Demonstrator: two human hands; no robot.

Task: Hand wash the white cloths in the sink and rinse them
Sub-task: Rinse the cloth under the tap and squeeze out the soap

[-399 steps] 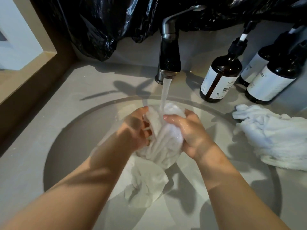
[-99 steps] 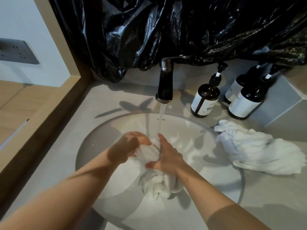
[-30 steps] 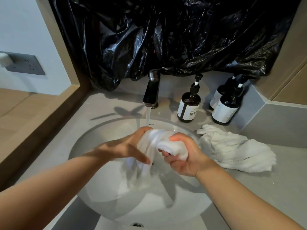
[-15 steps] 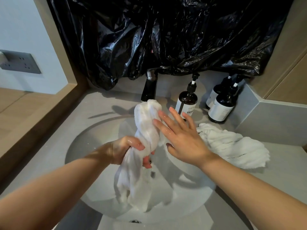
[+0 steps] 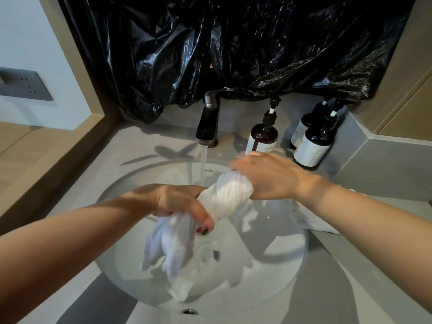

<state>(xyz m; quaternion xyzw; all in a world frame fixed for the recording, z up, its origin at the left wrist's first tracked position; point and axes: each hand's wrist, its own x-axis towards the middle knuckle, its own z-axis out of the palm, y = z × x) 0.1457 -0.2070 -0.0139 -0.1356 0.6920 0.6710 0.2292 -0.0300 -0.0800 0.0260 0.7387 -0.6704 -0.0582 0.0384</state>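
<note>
A wet white cloth [image 5: 224, 197], twisted into a rope, hangs over the round white sink [image 5: 268, 265]. My left hand [image 5: 177, 199] grips its middle, with the loose lower end dangling into the bowl. My right hand [image 5: 264, 176] grips the upper end, knuckles up. Behind the hands, water runs from the dark faucet [image 5: 208, 122]. A second white cloth [image 5: 313, 225] lies on the counter at the sink's right rim, mostly hidden by my right forearm.
Three dark pump bottles [image 5: 263, 134] [image 5: 315, 141] [image 5: 304, 122] stand on the grey counter right of the faucet. Black plastic sheeting [image 5: 233, 47] hangs above it. A wooden ledge [image 5: 46, 160] borders the counter on the left. The overflow hole [image 5: 189, 311] sits at the sink's near wall.
My right hand, open beside the upright cloth half a second ago, now grips its upper end. The cloth has come down to lie slanted between both hands over the bowl.
</note>
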